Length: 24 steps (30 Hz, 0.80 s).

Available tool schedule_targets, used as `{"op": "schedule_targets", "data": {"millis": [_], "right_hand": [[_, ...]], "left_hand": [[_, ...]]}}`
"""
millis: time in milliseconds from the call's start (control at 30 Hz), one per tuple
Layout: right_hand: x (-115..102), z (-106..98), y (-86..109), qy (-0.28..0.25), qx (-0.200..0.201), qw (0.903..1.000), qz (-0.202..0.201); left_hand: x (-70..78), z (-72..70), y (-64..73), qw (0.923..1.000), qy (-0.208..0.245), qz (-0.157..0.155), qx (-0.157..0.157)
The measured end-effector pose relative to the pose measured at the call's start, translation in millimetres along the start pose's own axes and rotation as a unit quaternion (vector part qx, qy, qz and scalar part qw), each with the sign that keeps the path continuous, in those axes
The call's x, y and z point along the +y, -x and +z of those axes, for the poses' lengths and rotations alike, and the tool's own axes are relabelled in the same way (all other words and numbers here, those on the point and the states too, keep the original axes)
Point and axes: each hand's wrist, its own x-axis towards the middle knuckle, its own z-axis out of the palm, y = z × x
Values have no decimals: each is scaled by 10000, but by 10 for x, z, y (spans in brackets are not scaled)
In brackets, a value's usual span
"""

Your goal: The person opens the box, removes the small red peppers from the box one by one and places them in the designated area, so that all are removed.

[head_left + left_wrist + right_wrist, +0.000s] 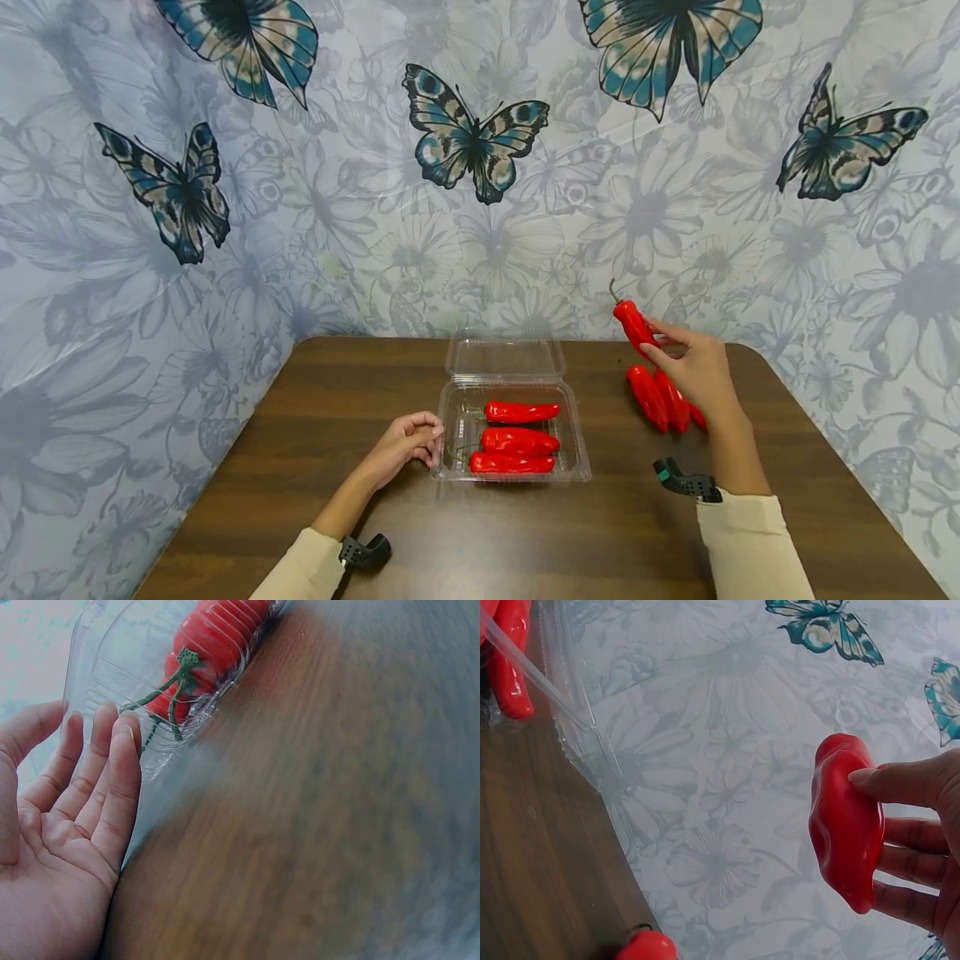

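My right hand (701, 371) holds a long red pepper (632, 323) with a green stem, thumb on one side and fingers on the other, raised above the table's back right. In the right wrist view, this red pepper (844, 817) shows smooth and shiny in the grip. My left hand (402, 448) pinches the left rim of a clear plastic clamshell container (577, 442). Three red peppers lie crosswise inside it, the middle pepper (519, 441) among them, stems toward the left hand. The container's lid (506, 358) stands open at the back.
Below the right hand, several more red peppers (647, 398) lie together on the brown wooden table (300, 467), partly hidden by that hand. A patterned backdrop (322, 225) with butterflies rises behind the table's back edge. Dark bands (366, 552) sit at both wrists.
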Motion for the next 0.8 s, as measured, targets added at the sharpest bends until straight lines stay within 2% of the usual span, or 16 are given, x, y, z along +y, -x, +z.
{"op": "schedule_targets", "data": {"millis": [200,433,800], "right_hand": [[17,-84,6,-4,-18,9995,318],[132,-144,43,96,-3,9979,642],[205,-315,89,248,-240,9932,1115]], "left_hand": [[16,1,-1,10000,-3,-40,-2],[4,-6,-9,10000,17,-39,-18],[-7,-15,-11,10000,-20,21,-68]]}}
